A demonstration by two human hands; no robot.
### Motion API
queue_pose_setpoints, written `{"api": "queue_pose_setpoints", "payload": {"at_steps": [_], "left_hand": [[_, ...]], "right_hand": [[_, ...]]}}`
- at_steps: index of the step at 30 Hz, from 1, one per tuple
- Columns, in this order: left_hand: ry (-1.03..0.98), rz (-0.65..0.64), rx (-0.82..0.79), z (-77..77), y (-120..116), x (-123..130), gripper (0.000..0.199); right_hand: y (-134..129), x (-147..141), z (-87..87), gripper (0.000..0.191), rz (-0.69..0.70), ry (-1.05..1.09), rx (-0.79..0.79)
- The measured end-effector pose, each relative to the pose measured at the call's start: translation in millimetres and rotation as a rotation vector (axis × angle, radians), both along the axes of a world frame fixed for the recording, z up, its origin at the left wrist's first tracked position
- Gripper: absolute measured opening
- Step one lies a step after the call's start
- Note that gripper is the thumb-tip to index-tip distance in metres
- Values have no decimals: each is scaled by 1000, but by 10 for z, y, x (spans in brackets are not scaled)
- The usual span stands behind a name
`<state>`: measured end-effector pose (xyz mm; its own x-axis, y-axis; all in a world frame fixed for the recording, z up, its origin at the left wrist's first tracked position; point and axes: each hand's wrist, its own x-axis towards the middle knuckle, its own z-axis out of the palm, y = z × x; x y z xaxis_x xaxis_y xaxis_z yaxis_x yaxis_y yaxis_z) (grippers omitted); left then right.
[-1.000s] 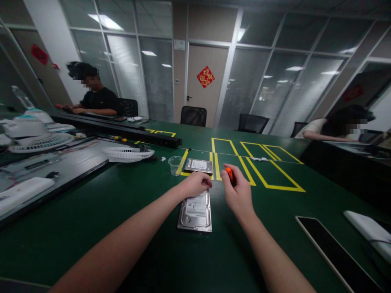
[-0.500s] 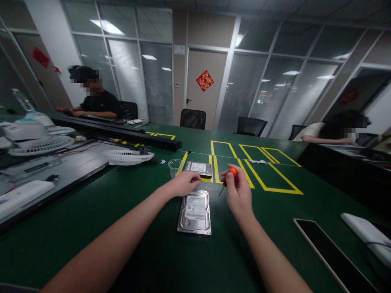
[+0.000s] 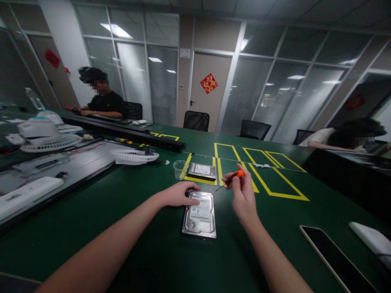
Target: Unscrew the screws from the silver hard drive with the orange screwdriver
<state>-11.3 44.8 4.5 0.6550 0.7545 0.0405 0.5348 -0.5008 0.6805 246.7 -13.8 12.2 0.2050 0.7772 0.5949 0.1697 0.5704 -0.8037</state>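
Observation:
A silver hard drive [image 3: 200, 219] lies label up on the green table [image 3: 146, 252] in front of me. My left hand [image 3: 181, 194] is at its upper left corner, the thumb on the label and the fingers curled round the far edge. In my right hand [image 3: 242, 191], to the right of the drive, is a screwdriver [image 3: 234, 178] with an orange and black handle, its thin shaft pointing down and left. A second hard drive [image 3: 202, 171] rests farther back inside yellow tape, beside a clear plastic cup [image 3: 180, 169].
White fan parts [image 3: 134, 156], a grey panel [image 3: 88, 162] and long black bars [image 3: 152, 140] occupy the left. A phone-like slab [image 3: 336, 256] and a white device [image 3: 369, 240] lie at right. Two people sit across the table, left and right.
My left hand has come down onto the near drive, its thumb now on the label. The screwdriver in my right hand has tilted closer to level, its tip near the drive's upper right corner.

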Motion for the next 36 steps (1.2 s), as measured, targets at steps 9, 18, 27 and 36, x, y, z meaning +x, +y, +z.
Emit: {"api": "queue_pose_setpoints", "payload": {"at_steps": [9, 18, 27, 36], "left_hand": [[-19, -5, -12, 20, -41, 13, 58], [-19, -45, -16, 49, -81, 41, 56], [-12, -41, -11, 36, -78, 40, 56], [-18, -49, -4, 36, -78, 37, 55]], "right_hand": [[-51, -30, 29, 50, 46, -17, 22], [-56, -29, 0, 46, 62, -51, 17], [-56, -29, -10, 49, 46, -95, 9], [-50, -25, -1, 54, 43, -98, -13]]}}
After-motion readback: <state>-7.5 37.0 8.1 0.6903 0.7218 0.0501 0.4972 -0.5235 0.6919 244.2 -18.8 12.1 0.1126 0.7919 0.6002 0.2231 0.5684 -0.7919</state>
